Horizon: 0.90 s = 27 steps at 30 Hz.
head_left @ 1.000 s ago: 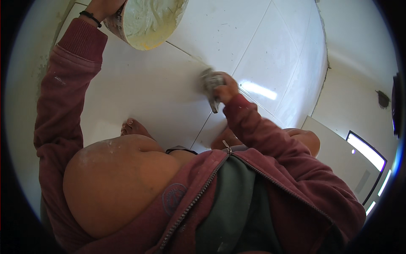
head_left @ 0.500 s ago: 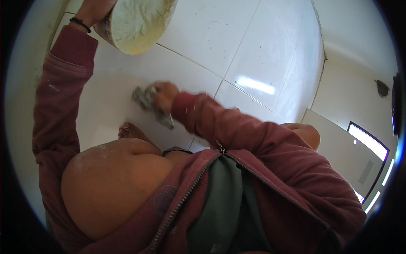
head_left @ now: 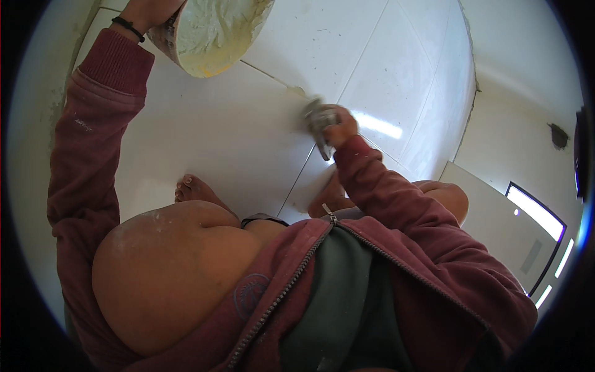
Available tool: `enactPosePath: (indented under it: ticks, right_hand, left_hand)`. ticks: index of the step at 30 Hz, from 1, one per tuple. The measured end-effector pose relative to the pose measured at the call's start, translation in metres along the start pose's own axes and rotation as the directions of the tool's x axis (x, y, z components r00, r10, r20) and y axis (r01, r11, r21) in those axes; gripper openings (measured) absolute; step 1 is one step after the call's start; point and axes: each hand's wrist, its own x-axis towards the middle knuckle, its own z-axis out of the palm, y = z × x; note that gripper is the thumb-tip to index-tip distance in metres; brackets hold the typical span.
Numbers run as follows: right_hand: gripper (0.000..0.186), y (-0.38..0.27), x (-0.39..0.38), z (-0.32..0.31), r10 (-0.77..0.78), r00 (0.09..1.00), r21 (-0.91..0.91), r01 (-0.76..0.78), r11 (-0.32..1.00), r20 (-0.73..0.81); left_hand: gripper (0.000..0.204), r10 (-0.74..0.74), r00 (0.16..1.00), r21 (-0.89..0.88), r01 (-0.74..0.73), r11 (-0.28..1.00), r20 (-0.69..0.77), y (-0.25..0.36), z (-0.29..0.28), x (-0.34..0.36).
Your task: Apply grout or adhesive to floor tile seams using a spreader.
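At the upper left, my left hand (head_left: 150, 11) grips the side of a round tub (head_left: 166, 44), its fingers partly cut off by the picture's top edge. The tub is tilted, and pale creamy paste (head_left: 217, 34) coats its inside. My right hand (head_left: 341, 127) is closed round a grey, crumpled rag (head_left: 319, 121), blurred by motion, low over the white floor tiles. One narrow end of the rag hangs toward me. Near it, a pale smear of paste (head_left: 297, 91) lies along a tile seam.
White glossy tiles (head_left: 211, 130) with dark seams cover the floor, and small specks dot them farther off. My bare feet (head_left: 201, 191) and bent knees are close below my hands. Walls rise at the left and right; a pale panel (head_left: 489, 217) stands at the right.
My right hand has swept the rag to the right and slightly away from me. The tub has shifted a little to the right in the picture. A smear now shows on the seam.
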Motion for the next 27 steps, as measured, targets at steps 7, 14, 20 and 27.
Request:
enactPosePath:
  ticks: [7,14,20,27]
  right_hand:
    - [0.039,-0.008,0.03,0.03,0.076,0.995,0.053,-0.073,0.996,-0.067]
    - [0.038,-0.038,-0.016,0.036,-0.258,0.853,-0.213,0.385,0.898,0.454]
    - [0.042,0.003,0.002,0.0,-0.55,0.835,-0.424,0.491,0.761,-0.021]
    - [0.046,0.029,-0.003,-0.023,0.104,0.994,0.101,-0.101,0.99,-0.028]
  left_hand:
    - [0.045,-0.111,0.991,-0.148,0.1,0.984,-0.069,-0.009,0.003,-0.001]
    - [0.041,-0.006,0.999,-0.049,0.007,0.999,0.038,-0.013,0.005,0.008]
    - [0.045,-0.003,1.0,0.019,0.003,1.0,0.012,0.005,0.008,0.003]
    - [0.045,0.067,0.996,0.155,-0.074,0.985,0.05,0.017,0.007,0.004]
